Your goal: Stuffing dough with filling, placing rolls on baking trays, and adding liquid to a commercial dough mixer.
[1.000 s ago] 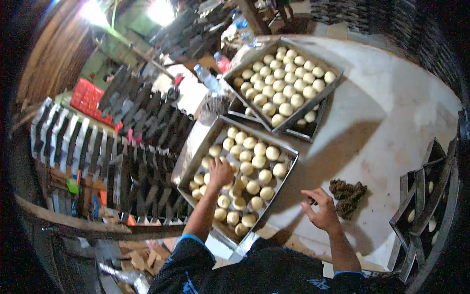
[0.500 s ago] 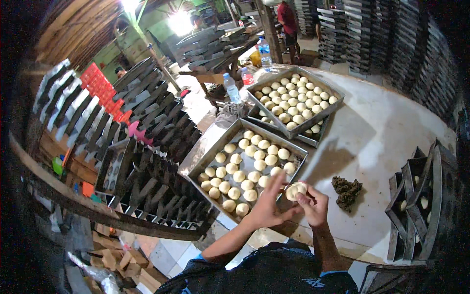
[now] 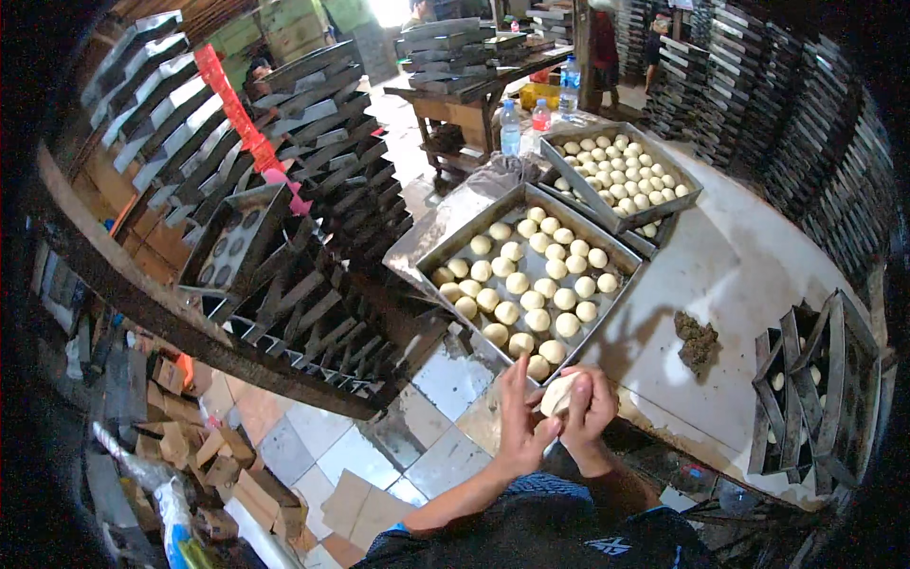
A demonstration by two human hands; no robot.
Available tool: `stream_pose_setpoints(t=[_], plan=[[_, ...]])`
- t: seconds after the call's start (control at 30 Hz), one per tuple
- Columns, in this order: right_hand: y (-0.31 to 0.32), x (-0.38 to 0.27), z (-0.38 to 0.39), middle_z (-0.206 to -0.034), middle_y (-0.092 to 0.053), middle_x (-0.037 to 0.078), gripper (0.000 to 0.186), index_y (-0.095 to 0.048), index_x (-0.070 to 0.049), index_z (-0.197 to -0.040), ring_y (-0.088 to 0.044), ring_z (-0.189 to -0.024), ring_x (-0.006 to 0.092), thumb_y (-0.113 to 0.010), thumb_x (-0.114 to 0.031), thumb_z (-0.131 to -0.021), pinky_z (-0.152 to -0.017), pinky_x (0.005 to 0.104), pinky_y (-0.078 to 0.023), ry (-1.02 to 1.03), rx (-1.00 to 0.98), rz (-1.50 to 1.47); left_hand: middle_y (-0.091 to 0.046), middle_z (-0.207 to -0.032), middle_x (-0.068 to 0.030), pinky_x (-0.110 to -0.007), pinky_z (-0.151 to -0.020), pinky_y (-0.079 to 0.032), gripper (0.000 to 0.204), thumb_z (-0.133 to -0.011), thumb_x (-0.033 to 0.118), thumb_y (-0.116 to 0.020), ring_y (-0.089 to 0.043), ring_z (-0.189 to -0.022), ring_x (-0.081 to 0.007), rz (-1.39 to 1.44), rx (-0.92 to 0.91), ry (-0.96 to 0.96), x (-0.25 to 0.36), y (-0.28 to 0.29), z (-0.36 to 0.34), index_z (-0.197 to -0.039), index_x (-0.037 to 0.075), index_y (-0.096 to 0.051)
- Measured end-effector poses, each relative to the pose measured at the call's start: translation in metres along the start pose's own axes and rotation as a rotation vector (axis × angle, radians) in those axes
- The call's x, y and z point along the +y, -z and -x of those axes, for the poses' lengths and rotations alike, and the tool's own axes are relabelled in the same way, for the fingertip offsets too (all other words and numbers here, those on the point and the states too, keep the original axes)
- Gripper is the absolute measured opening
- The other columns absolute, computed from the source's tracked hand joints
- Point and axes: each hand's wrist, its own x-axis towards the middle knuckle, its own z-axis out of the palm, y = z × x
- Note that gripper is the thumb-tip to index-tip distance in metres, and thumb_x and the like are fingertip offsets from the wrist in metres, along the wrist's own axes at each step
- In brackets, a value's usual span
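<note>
A pale piece of dough [image 3: 559, 394] is held between my two hands, just in front of the near tray's corner. My right hand [image 3: 590, 423] is closed around its right side, fingers curled over it. My left hand [image 3: 519, 429] rests against the other side, its fingers upright and its thumb at the dough's lower edge. Beyond them, a metal tray [image 3: 438, 254] holds several rounded dough balls [image 3: 517, 283] in loose rows. On the white tabletop, to the right, lies a dark brown crumbly mound of filling [image 3: 697, 341].
Another tray of dough balls [image 3: 616, 175] sits stacked at the back. Bottles [image 3: 510, 128] stand behind the trays. Stacked metal trays [image 3: 806, 398] lean at the table's right. Tall tray racks [image 3: 322, 142] and a wooden rail [image 3: 190, 318] are at left, cardboard pieces [image 3: 256, 493] below.
My left hand has come in against the dough, where before its fingers were spread apart from it. Both hands have moved down toward me, and the view has turned left.
</note>
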Motion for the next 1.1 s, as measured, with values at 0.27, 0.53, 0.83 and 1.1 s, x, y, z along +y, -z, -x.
stream_pose_setpoints(t=[0.27, 0.53, 0.83, 1.1], plan=[[0.023, 0.065, -0.038, -0.086, -0.057, 0.014, 0.048, -0.062, -0.002, -0.093, -0.057, -0.078, 0.0236, -0.032, -0.039, -0.098, -0.070, 0.0365, -0.045, 0.058, -0.112, 0.305, -0.065, -0.083, -0.0042, -0.026, -0.068, -0.046, 0.030, -0.094, 0.026, -0.056, -0.058, -0.077, -0.0084, -0.003, -0.193, 0.593, -0.014, -0.017, -0.028, -0.106, -0.002, -0.061], [0.160, 0.157, -0.069, -0.084, -0.061, 0.015, 0.033, -0.060, 0.002, -0.093, -0.059, -0.076, 0.0185, -0.044, -0.026, -0.097, -0.069, 0.0316, -0.046, -0.361, -0.056, -0.087, -0.064, -0.093, -0.0061, -0.027, -0.070, -0.049, 0.034, -0.096, 0.030, -0.050, -0.061, -0.080, -0.0147, 0.486, -0.245, 1.158, -0.119, -0.141, -0.048, -0.104, -0.001, -0.060], [0.359, 0.262, -0.068, -0.095, -0.067, 0.018, 0.023, -0.067, -0.001, -0.098, -0.066, -0.084, 0.0272, -0.068, -0.009, -0.077, -0.076, 0.0346, -0.051, -0.543, 0.173, 0.515, -0.057, -0.121, -0.0157, -0.035, -0.102, -0.038, 0.045, -0.092, 0.026, -0.055, -0.054, -0.114, -0.0221, 0.321, -0.472, 1.050, -0.165, -0.229, -0.106, -0.122, -0.008, -0.050], [0.352, 0.305, -0.083, -0.104, -0.062, 0.021, 0.037, -0.061, 0.004, -0.109, -0.060, -0.091, 0.0332, -0.071, -0.011, -0.076, -0.080, 0.0395, -0.048, -0.511, 0.097, 0.565, -0.056, -0.124, -0.0104, -0.033, -0.102, -0.037, 0.046, -0.095, 0.028, -0.053, -0.052, -0.116, -0.0186, 0.191, -0.524, 1.077, -0.196, -0.273, -0.113, -0.127, -0.004, -0.050]])
